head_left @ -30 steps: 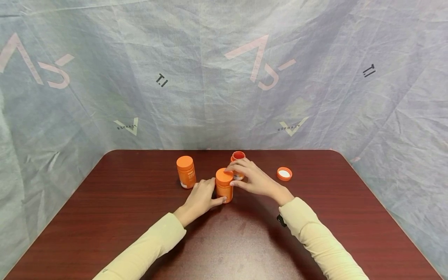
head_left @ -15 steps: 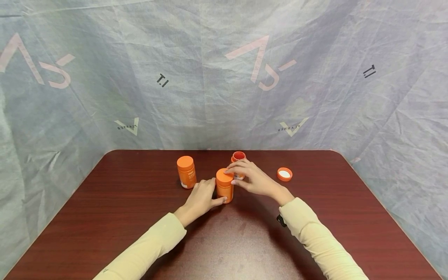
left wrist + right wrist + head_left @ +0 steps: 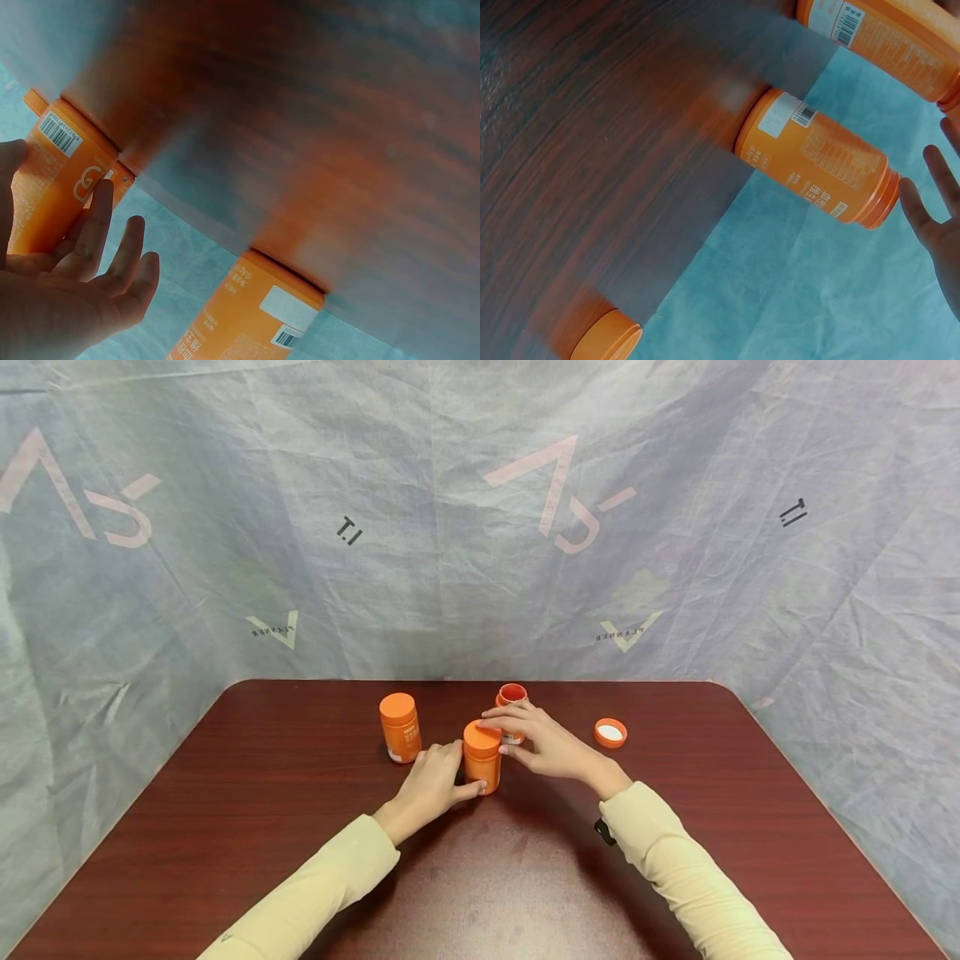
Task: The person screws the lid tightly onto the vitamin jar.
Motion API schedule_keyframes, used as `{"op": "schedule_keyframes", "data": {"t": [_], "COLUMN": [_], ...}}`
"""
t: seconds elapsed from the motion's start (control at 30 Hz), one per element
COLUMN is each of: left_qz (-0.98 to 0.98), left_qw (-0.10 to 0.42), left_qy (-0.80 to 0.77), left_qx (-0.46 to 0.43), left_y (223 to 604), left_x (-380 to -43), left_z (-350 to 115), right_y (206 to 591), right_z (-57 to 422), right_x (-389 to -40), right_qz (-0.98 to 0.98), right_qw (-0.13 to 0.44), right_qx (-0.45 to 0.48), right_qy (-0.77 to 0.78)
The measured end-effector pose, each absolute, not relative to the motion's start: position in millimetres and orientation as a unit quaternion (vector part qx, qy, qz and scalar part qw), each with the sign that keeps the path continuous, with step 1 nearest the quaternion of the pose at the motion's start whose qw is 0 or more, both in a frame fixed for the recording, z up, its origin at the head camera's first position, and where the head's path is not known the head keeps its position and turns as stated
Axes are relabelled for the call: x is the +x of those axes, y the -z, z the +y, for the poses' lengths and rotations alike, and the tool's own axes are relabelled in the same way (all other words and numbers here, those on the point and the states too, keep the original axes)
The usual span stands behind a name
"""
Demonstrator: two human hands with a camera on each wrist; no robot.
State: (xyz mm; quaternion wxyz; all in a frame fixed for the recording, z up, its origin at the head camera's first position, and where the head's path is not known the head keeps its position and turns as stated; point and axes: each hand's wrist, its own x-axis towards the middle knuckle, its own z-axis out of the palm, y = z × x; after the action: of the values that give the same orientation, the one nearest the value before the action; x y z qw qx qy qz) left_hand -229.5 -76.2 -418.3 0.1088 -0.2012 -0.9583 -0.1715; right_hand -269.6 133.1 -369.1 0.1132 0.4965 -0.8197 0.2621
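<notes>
An orange capped bottle (image 3: 482, 768) stands upright mid-table. My left hand (image 3: 427, 785) holds its body from the left, thumb in front; in the left wrist view, that hand (image 3: 82, 300) curves round the bottle (image 3: 56, 187), some fingers apart from it. On the orange cap (image 3: 481, 735) are my right hand's fingers, with the thumb at its right side; this right hand (image 3: 547, 745) partly hides an uncapped orange bottle (image 3: 513, 695) behind. In the right wrist view, the uncapped bottle (image 3: 817, 157) is fully visible beside my right hand (image 3: 941, 232).
Another capped orange bottle (image 3: 400, 729) stands to the left of my left hand. A loose orange lid (image 3: 610, 732) lies at the right, white inside upward. The dark reddish wood table (image 3: 300, 793) ends at a grey fabric backdrop (image 3: 450, 568).
My right fingers shift slightly on the cap. The left hand and all the bottles stay in place.
</notes>
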Motion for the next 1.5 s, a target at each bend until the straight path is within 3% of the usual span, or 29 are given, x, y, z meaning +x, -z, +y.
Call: {"op": "schedule_keyframes", "data": {"t": [0.47, 0.9, 1.5], "left_qz": [-0.957, -0.959, -0.958], "left_qw": [0.108, 0.098, 0.102], "left_qy": [0.171, 0.175, 0.173], "left_qx": [-0.208, -0.202, -0.203], "left_y": [418.5, 418.8, 419.2], "left_x": [-229.9, -229.7, -230.9], "left_z": [-76.4, -75.6, -76.2], "right_y": [369.5, 369.2, 371.5], "right_z": [131.5, 133.7, 131.2], "right_x": [-270.4, -269.6, -271.1], "right_qz": [-0.826, -0.821, -0.83], "right_qw": [0.139, 0.107, 0.133], "right_qx": [0.476, 0.494, 0.473], "right_qy": [-0.266, -0.267, -0.264]}}
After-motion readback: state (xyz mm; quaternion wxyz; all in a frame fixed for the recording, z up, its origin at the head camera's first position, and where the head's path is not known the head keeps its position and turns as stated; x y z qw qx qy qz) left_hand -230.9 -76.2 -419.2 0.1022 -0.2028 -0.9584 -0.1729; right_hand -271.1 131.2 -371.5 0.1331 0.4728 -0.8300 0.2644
